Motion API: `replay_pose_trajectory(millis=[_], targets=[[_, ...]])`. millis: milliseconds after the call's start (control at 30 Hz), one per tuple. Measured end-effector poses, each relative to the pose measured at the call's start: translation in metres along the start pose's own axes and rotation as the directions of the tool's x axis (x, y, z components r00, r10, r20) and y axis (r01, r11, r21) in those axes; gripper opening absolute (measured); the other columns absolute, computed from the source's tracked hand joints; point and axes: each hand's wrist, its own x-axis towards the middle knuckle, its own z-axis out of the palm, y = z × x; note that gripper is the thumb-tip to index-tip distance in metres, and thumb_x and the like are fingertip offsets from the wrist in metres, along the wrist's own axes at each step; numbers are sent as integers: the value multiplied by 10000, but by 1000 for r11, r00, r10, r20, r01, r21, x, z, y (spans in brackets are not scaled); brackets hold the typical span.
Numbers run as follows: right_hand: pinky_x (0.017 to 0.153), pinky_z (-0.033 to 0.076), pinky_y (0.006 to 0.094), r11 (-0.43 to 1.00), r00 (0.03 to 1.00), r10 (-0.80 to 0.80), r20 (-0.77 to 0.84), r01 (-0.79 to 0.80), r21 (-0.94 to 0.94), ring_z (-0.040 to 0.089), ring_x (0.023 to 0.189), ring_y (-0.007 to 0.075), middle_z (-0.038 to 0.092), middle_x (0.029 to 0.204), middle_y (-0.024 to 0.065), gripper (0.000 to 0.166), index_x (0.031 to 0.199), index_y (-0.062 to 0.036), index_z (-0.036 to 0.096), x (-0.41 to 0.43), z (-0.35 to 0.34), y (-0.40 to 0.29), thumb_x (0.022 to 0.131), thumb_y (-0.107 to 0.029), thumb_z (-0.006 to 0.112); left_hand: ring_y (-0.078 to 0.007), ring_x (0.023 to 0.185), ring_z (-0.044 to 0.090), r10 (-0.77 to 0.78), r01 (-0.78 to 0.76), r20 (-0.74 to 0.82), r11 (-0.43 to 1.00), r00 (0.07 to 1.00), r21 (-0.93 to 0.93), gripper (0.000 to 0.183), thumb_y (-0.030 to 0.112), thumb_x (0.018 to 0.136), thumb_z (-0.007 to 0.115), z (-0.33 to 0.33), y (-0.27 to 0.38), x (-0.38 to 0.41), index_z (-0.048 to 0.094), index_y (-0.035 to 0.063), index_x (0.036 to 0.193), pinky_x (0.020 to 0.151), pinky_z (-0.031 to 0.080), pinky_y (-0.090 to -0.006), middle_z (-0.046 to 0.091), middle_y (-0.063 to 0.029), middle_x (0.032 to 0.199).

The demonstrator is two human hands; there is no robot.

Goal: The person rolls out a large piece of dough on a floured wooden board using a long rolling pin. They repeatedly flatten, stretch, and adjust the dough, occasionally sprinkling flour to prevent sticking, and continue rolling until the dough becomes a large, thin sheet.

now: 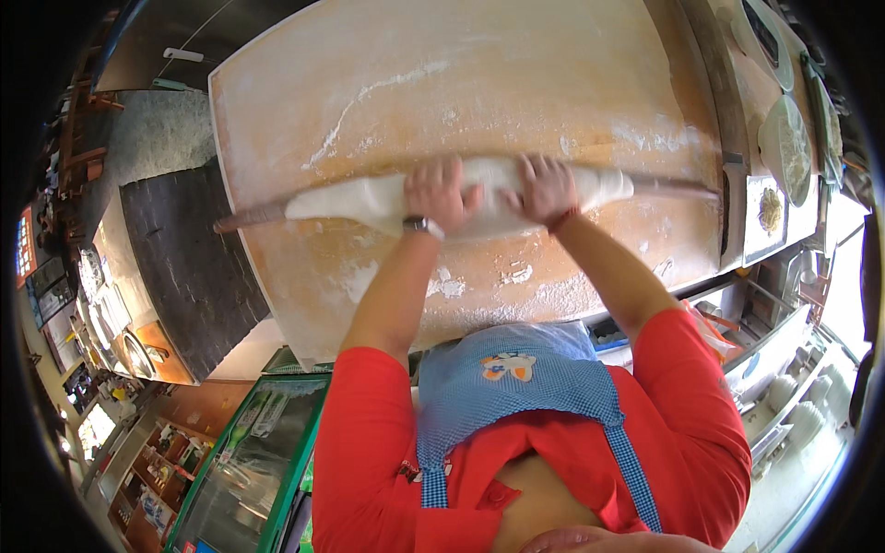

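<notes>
A long wooden rolling pin (256, 217) lies crosswise on a floured wooden board (498, 76), with white dough (366, 200) wrapped around its middle. The bare ends of the pin stick out at both sides, the left one past the board's edge. My left hand (437, 195) presses on top of the dough, left of its centre. Right of centre, my right hand (543, 188) also rests on the roll, fingers over its far side. Both hands have their thumbs pointing inward and look blurred. Loose flour (449, 285) is scattered on the board's near part.
At the right stand a bowl (787, 148) with pale contents and a tray (764, 221) holding a small heap of noodles. Several stacked dishes (805, 422) are at lower right. A dark-topped table (187, 269) stands left of the board, and a green-framed glass-topped cabinet (249, 456) at lower left.
</notes>
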Motion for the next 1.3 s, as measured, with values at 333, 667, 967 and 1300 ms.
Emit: replay_pose_trajectory(millis=[333, 667, 967, 1300], targets=[[831, 493, 462, 984, 956, 98, -277, -134, -114, 636, 944, 317, 688, 934, 124, 279, 919, -109, 711, 44, -10, 59, 867, -363, 609, -353, 833, 663, -80, 85, -57, 992, 995, 88, 426, 501, 886, 557, 10, -91, 26, 707, 106, 944, 743, 518, -485, 695, -152, 891], [845, 469, 484, 979, 967, 202, 158, -199, -33, 639, 896, 324, 672, 896, 160, 255, 944, -101, 645, -81, -26, 39, 946, -328, 529, -385, 883, 663, -497, 518, 484, 849, 720, 102, 502, 476, 970, 397, -55, -71, -120, 733, 119, 862, 837, 501, -517, 699, -186, 864], [829, 486, 479, 989, 990, -127, 58, 131, -67, 618, 903, 295, 637, 958, 114, 389, 981, -112, 665, -43, -11, 48, 887, -473, 555, -321, 816, 644, -455, 458, -113, 889, 884, 5, 159, 315, 872, 565, -31, -67, -127, 661, 190, 855, 742, 490, -459, 685, -74, 847], [892, 472, 471, 981, 963, -194, -187, 185, -63, 609, 966, 341, 649, 1055, 141, 484, 1065, -100, 650, -18, -18, -9, 853, -532, 596, -324, 757, 647, -101, 107, -187, 994, 977, 19, 308, 404, 846, 576, -30, -31, -80, 708, 167, 991, 664, 507, -482, 668, -98, 866]])
